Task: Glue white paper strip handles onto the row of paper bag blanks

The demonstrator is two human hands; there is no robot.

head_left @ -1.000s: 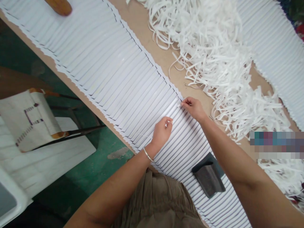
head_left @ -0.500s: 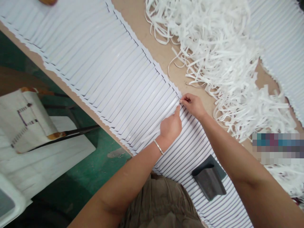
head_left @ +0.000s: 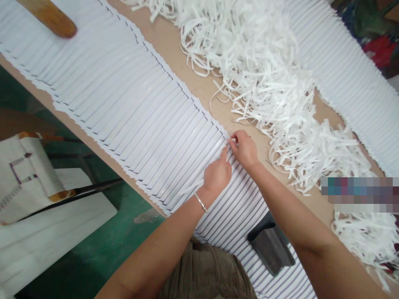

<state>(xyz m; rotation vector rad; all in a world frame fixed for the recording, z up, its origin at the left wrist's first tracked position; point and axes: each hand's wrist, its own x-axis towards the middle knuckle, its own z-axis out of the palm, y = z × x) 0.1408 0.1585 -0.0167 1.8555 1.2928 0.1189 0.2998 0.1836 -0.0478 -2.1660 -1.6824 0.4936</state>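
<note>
A long row of overlapped white sheets [head_left: 131, 99] lies fanned along the brown table [head_left: 190, 79]. My right hand [head_left: 245, 148] pinches the end of a thin white strip at the far edge of the row. My left hand [head_left: 217, 174], with a bracelet at the wrist, rests on the sheets right beside it, fingers curled and thumb pressed down on the same strip. Sheets near me show dark lines between them.
A big heap of loose white paper strips [head_left: 274, 83] lies on the table beyond my hands. A second fanned row [head_left: 352, 83] runs at the right. A dark grey block [head_left: 270, 245] sits on the sheets near me. A wooden handle [head_left: 50, 16] lies top left.
My left hand has slid along the strip from mid-sheet up to my right hand at the far edge. The view has shifted slightly.
</note>
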